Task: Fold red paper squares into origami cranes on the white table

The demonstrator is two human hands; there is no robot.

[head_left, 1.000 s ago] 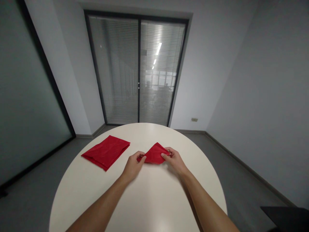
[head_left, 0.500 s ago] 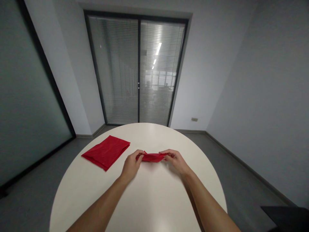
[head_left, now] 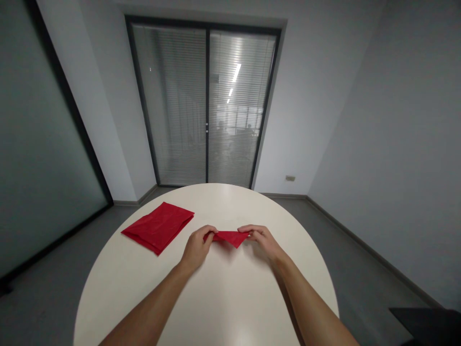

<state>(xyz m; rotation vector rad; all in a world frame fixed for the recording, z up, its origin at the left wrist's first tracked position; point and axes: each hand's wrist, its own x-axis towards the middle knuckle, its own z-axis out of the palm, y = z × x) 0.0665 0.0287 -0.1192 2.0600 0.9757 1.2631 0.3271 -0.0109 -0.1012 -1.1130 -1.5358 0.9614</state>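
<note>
Round pale table [head_left: 223, 298], blinds [head_left: 173, 105], wall plate [head_left: 290, 178]

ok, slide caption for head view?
Left hand and right hand hold a thin red pointed sheet over a round cream table; a flat folded red sheet lies left.

The left hand [head_left: 195, 246] and the right hand [head_left: 264, 241] are both bare, with rather slim fingers [head_left: 252, 227]. Directly behind the left hand there is a narrow wrist [head_left: 184, 265]. Farther behind it, the left forearm [head_left: 154, 300] is also bare and gradually thicker. Behind the right hand, the right forearm [head_left: 304, 293] has the same bare, smooth, widening shape.
</note>
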